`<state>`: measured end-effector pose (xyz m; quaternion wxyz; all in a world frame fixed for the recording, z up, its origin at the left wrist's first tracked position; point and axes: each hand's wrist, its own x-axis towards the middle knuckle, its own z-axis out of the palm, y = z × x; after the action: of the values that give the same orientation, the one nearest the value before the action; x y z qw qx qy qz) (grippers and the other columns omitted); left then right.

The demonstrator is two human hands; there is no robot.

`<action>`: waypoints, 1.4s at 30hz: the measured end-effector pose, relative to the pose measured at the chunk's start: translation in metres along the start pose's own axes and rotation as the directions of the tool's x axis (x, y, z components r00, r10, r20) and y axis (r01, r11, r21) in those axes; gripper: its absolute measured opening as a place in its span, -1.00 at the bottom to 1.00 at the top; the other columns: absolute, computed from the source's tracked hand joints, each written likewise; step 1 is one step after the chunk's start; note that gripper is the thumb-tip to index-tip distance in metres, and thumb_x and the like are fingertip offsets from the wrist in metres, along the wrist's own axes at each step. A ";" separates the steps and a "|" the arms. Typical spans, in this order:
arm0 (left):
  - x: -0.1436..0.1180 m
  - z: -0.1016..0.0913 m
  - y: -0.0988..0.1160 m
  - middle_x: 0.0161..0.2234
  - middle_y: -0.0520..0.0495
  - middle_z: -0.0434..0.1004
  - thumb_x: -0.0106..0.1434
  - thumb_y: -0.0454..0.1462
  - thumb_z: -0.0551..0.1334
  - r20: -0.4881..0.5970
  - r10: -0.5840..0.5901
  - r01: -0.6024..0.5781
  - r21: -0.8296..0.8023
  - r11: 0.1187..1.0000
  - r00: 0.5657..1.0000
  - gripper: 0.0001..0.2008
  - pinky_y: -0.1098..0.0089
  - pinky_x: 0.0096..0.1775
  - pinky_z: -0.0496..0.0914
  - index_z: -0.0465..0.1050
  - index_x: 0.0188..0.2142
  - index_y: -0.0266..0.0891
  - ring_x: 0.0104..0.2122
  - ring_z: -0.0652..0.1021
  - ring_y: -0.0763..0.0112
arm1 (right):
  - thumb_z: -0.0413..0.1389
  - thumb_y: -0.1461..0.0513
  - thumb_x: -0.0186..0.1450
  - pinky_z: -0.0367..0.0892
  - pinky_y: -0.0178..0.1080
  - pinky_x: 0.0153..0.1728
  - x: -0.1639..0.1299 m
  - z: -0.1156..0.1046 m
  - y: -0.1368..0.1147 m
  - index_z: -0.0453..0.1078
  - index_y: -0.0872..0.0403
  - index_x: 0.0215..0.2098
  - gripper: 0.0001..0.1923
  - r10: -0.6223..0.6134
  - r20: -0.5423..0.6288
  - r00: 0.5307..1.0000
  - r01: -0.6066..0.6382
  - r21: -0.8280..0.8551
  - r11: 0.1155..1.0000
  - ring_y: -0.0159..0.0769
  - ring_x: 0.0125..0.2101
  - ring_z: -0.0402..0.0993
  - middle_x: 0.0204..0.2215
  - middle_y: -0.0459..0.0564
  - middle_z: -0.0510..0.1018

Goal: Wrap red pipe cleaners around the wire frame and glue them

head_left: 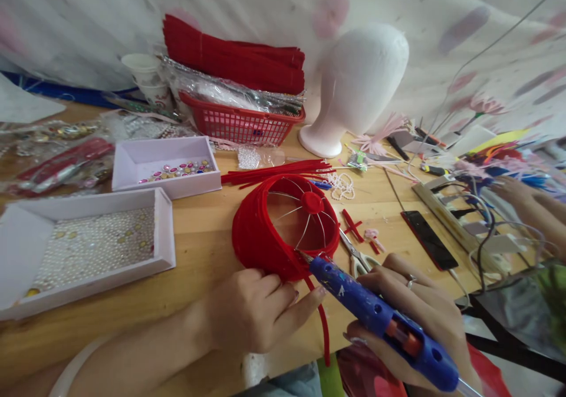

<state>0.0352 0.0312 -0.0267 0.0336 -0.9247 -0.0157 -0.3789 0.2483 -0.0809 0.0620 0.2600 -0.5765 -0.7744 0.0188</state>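
A round red fuzzy hat-like frame (254, 226), with wire spokes meeting at a red disc (312, 203), lies on the table in front of me. My left hand (256, 308) is closed on its near lower edge, index finger stretched along a loose red pipe cleaner (324, 326) that hangs from the rim. In my right hand (411, 308) is a blue glue gun (354, 297), its nozzle at the near rim of the frame. Behind the gun lies a pair of scissors (356, 255), partly covered. Short red pipe cleaner pieces (352, 226) lie beside the frame.
White boxes of pearls (165, 238) and gems (168, 187) stand left. Behind are a red basket (243, 120), a white foam head (362, 78) and red pipe cleaners (283, 171). A phone (428, 239), a power strip (460, 226) and another person's hand (513, 193) are right.
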 end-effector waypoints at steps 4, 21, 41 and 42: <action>0.003 -0.002 -0.001 -0.34 -0.04 0.60 0.43 -0.36 0.09 0.001 0.007 -0.007 -0.036 0.999 1.000 -0.69 0.36 -0.61 0.22 0.41 0.11 -0.36 -0.51 0.49 0.47 | 0.23 0.09 0.35 0.19 -0.25 -0.44 0.002 0.000 0.001 0.34 0.05 -0.24 -0.77 -0.004 0.002 1.000 0.004 -0.003 1.000 -0.31 -0.46 0.20 -0.51 -0.09 0.40; 0.002 -0.001 0.001 -0.31 -0.05 0.56 0.42 -0.35 0.11 0.009 0.004 -0.003 -0.045 0.999 1.000 -0.68 0.37 -0.57 0.21 0.43 0.12 -0.34 -0.49 0.44 0.48 | 0.18 0.11 0.39 0.25 -0.24 -0.46 0.004 0.001 0.006 0.34 0.05 -0.26 -0.81 -0.056 -0.028 0.998 0.056 -0.018 0.998 -0.30 -0.48 0.26 -0.52 -0.08 0.41; 0.004 -0.009 0.002 -0.23 -0.05 0.56 0.44 -0.40 0.08 0.125 -0.008 0.010 -0.018 1.000 0.992 -0.62 0.34 -0.51 0.22 0.37 0.21 -0.34 -0.43 0.43 0.47 | 0.20 0.15 0.33 0.24 -0.26 -0.59 -0.005 -0.023 0.022 0.35 0.03 -0.35 -0.83 0.004 -0.102 0.995 -0.003 0.015 1.000 -0.32 -0.55 0.33 -0.57 -0.09 0.41; 0.004 -0.010 0.002 -0.23 -0.05 0.56 0.44 -0.40 0.07 0.134 -0.011 0.014 -0.023 1.000 0.991 -0.62 0.34 -0.51 0.22 0.36 0.21 -0.35 -0.42 0.44 0.46 | 0.19 0.13 0.34 0.21 -0.28 -0.60 -0.006 -0.022 0.022 0.34 0.03 -0.37 -0.81 0.019 -0.114 0.993 -0.017 0.019 1.000 -0.34 -0.56 0.30 -0.59 -0.10 0.39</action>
<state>0.0314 0.0284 -0.0166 0.0191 -0.9482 -0.0190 -0.3164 0.2781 -0.0850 0.0716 0.3091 -0.5812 -0.7528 -0.0048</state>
